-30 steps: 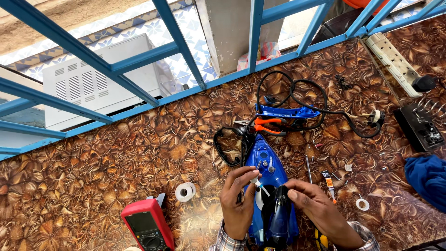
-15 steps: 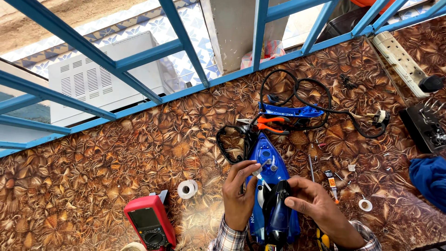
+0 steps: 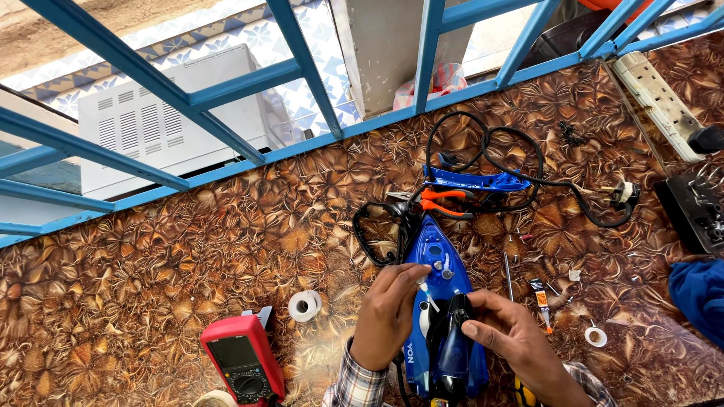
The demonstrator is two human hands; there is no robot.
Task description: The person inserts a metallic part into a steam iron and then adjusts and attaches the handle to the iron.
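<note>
A blue clothes iron (image 3: 434,260) with its top cover removed lies nose-away on the brown patterned table (image 3: 151,286). My left hand (image 3: 386,313) pinches a thin white part at the iron's open body. My right hand (image 3: 509,335) grips the dark blue handle section (image 3: 452,343) at the iron's rear. The iron's black cord (image 3: 490,154) coils behind it, ending in a plug (image 3: 624,194). A loose blue cover piece (image 3: 471,181) and orange-handled pliers (image 3: 437,200) lie just beyond the nose.
A red multimeter (image 3: 243,362) and a white tape roll (image 3: 305,305) sit to the left. A small screwdriver (image 3: 538,298) and another tape ring (image 3: 595,336) lie right. A white power strip (image 3: 656,98), blue cloth (image 3: 697,294) and blue window bars (image 3: 302,68) border the table.
The view has shifted slightly. My left hand's fingers moved a little on the white part; my right hand stays on the handle section.
</note>
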